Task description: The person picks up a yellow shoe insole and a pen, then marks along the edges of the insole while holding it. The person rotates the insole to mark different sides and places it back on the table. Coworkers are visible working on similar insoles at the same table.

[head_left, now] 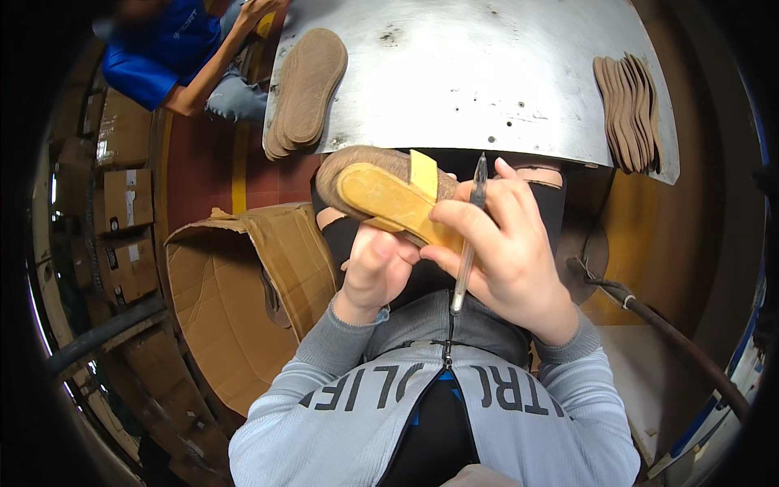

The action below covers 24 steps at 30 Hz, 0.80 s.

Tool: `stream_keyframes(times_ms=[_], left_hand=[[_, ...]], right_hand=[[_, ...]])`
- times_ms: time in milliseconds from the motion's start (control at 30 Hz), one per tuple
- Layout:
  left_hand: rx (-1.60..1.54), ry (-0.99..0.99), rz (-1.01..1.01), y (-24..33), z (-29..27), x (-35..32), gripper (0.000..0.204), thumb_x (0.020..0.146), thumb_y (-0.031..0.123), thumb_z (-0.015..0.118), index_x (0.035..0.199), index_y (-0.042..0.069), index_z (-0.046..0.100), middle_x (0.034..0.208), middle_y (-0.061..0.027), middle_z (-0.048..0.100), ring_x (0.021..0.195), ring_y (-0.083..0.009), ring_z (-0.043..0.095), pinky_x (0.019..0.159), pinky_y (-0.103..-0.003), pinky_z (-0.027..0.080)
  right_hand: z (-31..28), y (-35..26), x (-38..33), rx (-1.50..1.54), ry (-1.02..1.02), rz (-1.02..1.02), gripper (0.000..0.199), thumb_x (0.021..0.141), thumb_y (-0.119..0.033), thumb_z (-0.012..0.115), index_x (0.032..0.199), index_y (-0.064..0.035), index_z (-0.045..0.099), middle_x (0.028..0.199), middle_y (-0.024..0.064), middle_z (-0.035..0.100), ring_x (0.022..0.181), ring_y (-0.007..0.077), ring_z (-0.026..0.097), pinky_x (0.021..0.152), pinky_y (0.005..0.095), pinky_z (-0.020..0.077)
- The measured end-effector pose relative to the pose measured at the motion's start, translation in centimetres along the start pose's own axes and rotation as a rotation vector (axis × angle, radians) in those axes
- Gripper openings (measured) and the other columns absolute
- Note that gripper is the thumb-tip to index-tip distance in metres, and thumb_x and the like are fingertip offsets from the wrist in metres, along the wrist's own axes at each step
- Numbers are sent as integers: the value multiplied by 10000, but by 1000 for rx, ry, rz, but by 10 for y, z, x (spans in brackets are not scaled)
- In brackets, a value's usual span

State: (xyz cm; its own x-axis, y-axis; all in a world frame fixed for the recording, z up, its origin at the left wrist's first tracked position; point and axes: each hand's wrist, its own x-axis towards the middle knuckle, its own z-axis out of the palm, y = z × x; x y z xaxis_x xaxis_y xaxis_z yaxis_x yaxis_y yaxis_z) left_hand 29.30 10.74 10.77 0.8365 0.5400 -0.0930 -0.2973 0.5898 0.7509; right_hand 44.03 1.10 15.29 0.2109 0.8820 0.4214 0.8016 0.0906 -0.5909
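Observation:
Over my lap, just off the near edge of the metal table (454, 57), is a brown shoe sole piece (327, 176). A smaller yellow sole-shaped template (377, 197) with side tabs lies on its upper face. My left hand (377, 272) grips the sole from below, near its middle. At the near end, my right hand (519, 256) presses its thumb and index finger on the template. A clear pen (465, 272) is held in the same hand, dark tip pointing away from me. My fingers hide the near end of the sole.
A stack of brown soles (315, 85) lies on the table's left side, and another stack (629, 114) stands on edge at the right. An open cardboard box (227, 316) is at my left. A person in a blue shirt (158, 69) sits far left. A dark pole (690, 349) is at right.

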Motion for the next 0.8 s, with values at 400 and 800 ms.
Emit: stream_keyframes(times_ms=[400, 800], left_hand=[[53, 228, 30, 1, -19, -2, 576, 946, 530, 289, 1284, 73, 383, 1246, -142, 502, 1142, -281, 521, 896, -451, 485], [-382, 120, 312, 17, -48, -14, 600, 914, 538, 356, 1334, 111, 372, 1320, -54, 472, 1248, -226, 419, 1056, -439, 330]], right_hand=[[23, 4, 7, 176, 120, 149, 366, 649, -63, 745, 972, -39, 576, 822, 121, 541, 757, 274, 578, 737, 393, 490], [7, 58, 17, 236, 413, 445, 337, 710, -116, 753, 923, -30, 507, 783, 28, 507, 718, 113, 494, 644, 254, 438]])
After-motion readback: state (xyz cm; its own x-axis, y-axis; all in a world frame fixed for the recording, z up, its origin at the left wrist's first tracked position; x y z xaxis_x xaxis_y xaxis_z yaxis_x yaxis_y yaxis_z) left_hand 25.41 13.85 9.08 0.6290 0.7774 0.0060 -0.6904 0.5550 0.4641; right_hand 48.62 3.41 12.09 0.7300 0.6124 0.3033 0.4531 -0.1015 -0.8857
